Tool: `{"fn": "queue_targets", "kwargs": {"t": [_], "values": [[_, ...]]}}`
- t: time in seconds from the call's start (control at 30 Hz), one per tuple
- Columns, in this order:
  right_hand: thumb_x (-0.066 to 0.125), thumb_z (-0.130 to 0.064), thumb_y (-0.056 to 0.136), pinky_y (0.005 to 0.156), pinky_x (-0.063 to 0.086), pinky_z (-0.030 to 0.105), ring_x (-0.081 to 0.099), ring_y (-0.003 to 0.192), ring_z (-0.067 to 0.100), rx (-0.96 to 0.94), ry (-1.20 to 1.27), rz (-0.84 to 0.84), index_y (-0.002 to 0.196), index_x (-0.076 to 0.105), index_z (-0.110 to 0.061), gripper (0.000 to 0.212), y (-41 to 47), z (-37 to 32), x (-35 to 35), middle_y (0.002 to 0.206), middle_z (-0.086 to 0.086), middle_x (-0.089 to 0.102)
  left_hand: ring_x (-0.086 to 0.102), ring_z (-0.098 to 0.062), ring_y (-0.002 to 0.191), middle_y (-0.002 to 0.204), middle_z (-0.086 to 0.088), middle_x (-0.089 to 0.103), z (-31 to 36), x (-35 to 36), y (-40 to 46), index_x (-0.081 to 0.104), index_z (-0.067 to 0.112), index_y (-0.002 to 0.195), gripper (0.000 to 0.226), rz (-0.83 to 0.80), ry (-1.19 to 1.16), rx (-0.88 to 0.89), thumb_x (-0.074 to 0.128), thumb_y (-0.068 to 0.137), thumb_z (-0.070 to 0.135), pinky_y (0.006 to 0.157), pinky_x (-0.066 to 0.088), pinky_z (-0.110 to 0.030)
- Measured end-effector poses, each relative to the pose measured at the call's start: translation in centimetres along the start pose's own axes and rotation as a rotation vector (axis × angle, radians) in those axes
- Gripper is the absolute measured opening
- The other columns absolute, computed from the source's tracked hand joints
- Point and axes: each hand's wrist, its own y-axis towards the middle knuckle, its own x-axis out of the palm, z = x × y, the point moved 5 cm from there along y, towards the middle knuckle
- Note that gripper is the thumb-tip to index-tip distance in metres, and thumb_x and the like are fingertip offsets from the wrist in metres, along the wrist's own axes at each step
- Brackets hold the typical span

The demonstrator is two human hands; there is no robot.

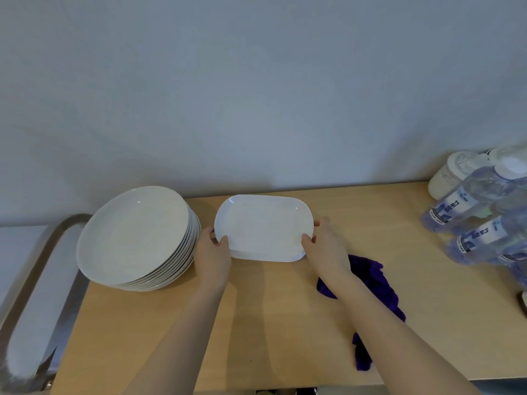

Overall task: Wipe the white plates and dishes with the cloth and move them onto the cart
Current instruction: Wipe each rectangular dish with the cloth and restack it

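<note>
While both hands, left hand (214, 250) and right hand (325, 246), grip oval dish (263, 228) by its ends, cloth (370, 277) lies at 4 o'clock; plate stack (134, 235) at 9 o'clock waits; cart (34, 280) holds no dishes in view.

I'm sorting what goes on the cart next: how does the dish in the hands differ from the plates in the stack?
The oblong dish is a rounded rectangle; the stacked plates are round. The dish is a single piece gripped at its ends by the left hand and right hand; the plates sit piled on the table, untouched. The dish looks smaller across. Both are plain white.
</note>
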Motion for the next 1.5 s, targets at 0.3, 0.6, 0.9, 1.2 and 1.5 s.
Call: {"fn": "queue_targets", "kwargs": {"t": [0.3, 0.6, 0.9, 1.2, 1.5], "values": [[0.044, -0.016, 0.091, 0.060, 0.050, 0.038, 0.059, 0.073, 0.027, -0.032, -0.097, 0.055, 0.118, 0.043, -0.016, 0.027, 0.2, -0.3, -0.4, 0.081, 0.004, 0.059, 0.046, -0.019, 0.068, 0.081, -0.016, 0.062, 0.1, 0.0, -0.1, 0.063, 0.010, 0.092, 0.024, -0.046, 0.010, 0.097, 0.047, 0.082, -0.005, 0.061, 0.037, -0.029], [0.041, -0.012, 0.092, 0.057, 0.046, 0.035, 0.058, 0.076, 0.029, -0.032, -0.168, 0.048, 0.123, 0.042, -0.010, 0.032, 0.1, -0.3, -0.2, 0.088, 0.008, 0.060, 0.061, -0.017, 0.079, 0.091, 0.002, 0.067, -0.1, -0.3, 0.1, 0.065, 0.018, 0.119, 0.044, -0.084, -0.077, 0.015, 0.050, 0.084, -0.004, 0.077, 0.057, -0.040], [0.044, -0.010, 0.090, 0.066, 0.051, 0.042, 0.057, 0.070, 0.023, -0.095, 0.014, 0.059, 0.127, 0.042, -0.012, 0.036, -1.2, -0.1, -0.2, 0.076, 0.002, 0.058, 0.040, -0.022, 0.066, 0.074, -0.021, 0.057, 0.2, -1.5, -1.4, 0.061, 0.018, 0.074, 0.029, -0.019, -0.065, 0.009, 0.046, 0.076, -0.007, 0.062, 0.031, -0.030], [0.049, -0.012, 0.092, 0.054, 0.043, 0.029, 0.049, 0.058, 0.009, -0.131, 0.182, 0.118, 0.125, 0.045, -0.019, 0.034, -6.6, 3.1, -0.3, 0.067, -0.003, 0.049, 0.064, -0.007, 0.066, 0.072, 0.009, 0.071, -0.8, -4.0, -6.6, 0.067, 0.049, 0.072, 0.058, -0.063, -0.306, -0.073, 0.054, 0.078, -0.007, 0.069, 0.056, -0.036], [0.052, -0.011, 0.093, 0.051, 0.040, 0.023, 0.046, 0.057, 0.009, -0.119, 0.155, 0.162, 0.116, 0.050, -0.027, 0.029, -13.2, 7.1, 1.4, 0.063, -0.005, 0.043, 0.069, -0.019, 0.080, 0.086, -0.005, 0.069, -6.5, -6.2, -12.5, 0.059, 0.028, 0.087, 0.030, -0.053, -0.304, -0.197, 0.060, 0.084, -0.002, 0.061, 0.053, -0.023]]}}
